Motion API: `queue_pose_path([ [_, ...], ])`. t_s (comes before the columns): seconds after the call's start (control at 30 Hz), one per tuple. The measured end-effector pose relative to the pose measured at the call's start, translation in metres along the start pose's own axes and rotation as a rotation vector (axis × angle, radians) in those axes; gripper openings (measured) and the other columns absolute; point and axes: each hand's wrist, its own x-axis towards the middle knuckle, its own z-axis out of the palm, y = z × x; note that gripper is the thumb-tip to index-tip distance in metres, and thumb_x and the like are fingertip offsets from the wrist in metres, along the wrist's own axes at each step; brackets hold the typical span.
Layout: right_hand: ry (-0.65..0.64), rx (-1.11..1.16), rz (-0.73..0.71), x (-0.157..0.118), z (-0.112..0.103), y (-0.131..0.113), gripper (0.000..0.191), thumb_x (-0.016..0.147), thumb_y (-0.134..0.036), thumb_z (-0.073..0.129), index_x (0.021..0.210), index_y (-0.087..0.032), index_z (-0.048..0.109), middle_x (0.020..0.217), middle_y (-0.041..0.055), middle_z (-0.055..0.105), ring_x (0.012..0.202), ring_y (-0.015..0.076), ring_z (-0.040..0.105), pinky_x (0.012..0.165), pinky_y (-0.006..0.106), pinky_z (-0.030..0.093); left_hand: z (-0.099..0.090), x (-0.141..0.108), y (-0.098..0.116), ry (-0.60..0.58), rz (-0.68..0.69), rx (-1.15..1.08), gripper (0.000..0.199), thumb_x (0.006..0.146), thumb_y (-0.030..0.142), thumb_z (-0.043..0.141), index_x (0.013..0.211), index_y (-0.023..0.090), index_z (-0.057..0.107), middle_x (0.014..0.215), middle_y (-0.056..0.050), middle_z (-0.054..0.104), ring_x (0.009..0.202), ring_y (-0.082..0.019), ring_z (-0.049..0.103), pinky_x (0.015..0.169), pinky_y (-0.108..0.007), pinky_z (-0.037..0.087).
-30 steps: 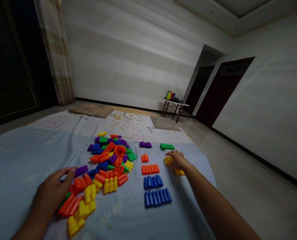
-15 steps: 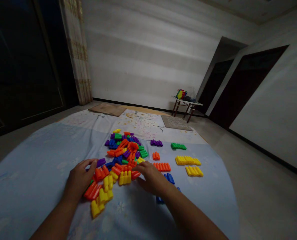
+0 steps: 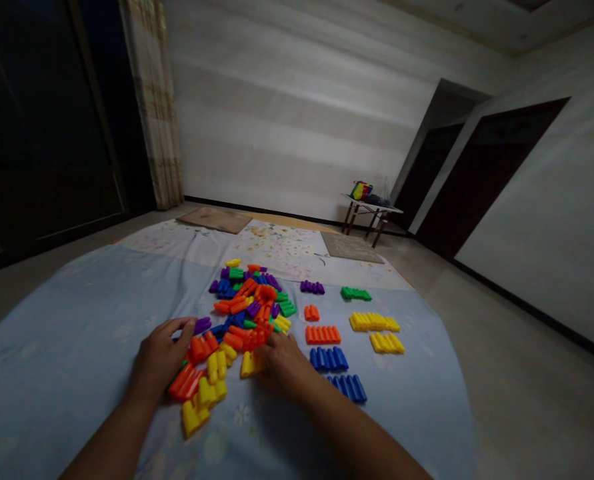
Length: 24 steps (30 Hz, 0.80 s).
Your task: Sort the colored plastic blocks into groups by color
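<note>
Plastic pieces [image 3: 265, 293]: loose heap on the cloth [image 3: 401, 413], mid-table. Clock centred on heap, 12 pointing away from wearer. Judged light, stiff, fairly slick, hard to break; best hold likely a thumb-and-finger pinch across the ribbed sides. Shape: rounded fingers fused side by side, glossy, some leaning on others.

Left hand [image 3: 159, 360], 8 o'clock: fingers curved, tips at the purple piece [image 3: 203, 325]; cannot tell if gripped. Right hand [image 3: 287, 360], between 4 and 5: fingers bent down into the heap's edge, by the yellow piece [image 3: 247, 365] at 6; grasp hidden, cannot tell.

Farther out: purple row [image 3: 313, 287] and green row [image 3: 356, 294] towards 2; orange row [image 3: 323, 335] and 2 yellow rows [image 3: 375, 322] near 3; blue row [image 3: 329, 359] near 4. Ridged tops. Cloth soft, creased, floral.
</note>
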Motion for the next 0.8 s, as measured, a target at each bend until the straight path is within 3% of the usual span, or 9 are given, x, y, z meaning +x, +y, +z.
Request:
queue_pose_path([
  [0.23,0.008,-0.002,-0.072,-0.001,-0.007,-0.003,0.037,0.075,-0.043,0.062,0.107,-0.026,0.058,0.106,0.0069,0.056,0.1,0.026,0.049,0.084,0.041,0.039,-0.002,0.004,-0.003,-0.052,-0.017,0.069,0.038,0.075,0.046,0.045,0.09,0.019,0.067,0.096,-0.005,0.071,0.085,-0.02,0.064,0.074,-0.027,0.05],
  [0.4,-0.029,-0.028,-0.059,-0.004,-0.006,-0.005,0.036,0.077,-0.038,0.061,0.109,-0.023,0.057,0.104,0.0074,0.059,0.1,0.0266,0.049,0.085,0.043,0.04,-0.005,0.003,0.001,-0.069,-0.055,0.073,0.038,0.076,0.045,0.045,0.091,0.018,0.067,0.098,-0.006,0.07,0.083,-0.02,0.064,0.075,-0.027,0.049],
  [0.67,-0.109,0.015,-0.009,-0.012,-0.008,-0.007,0.045,0.067,-0.047,0.07,0.1,-0.017,0.062,0.106,0.0122,0.056,0.101,0.0295,0.05,0.09,0.049,0.038,-0.001,0.001,-0.002,-0.042,-0.024,0.051,0.041,0.077,0.048,0.043,0.092,0.019,0.068,0.095,-0.005,0.071,0.084,-0.019,0.064,0.073,-0.024,0.049],
  [0.8,-0.043,0.091,-0.029,-0.022,-0.017,-0.003,0.053,0.063,-0.04,0.074,0.11,-0.021,0.058,0.109,0.0103,0.054,0.103,0.0291,0.048,0.09,0.048,0.039,-0.001,0.002,-0.002,-0.058,-0.038,0.052,0.04,0.077,0.047,0.043,0.093,0.02,0.067,0.096,-0.005,0.071,0.084,-0.019,0.064,0.074,-0.025,0.049],
])
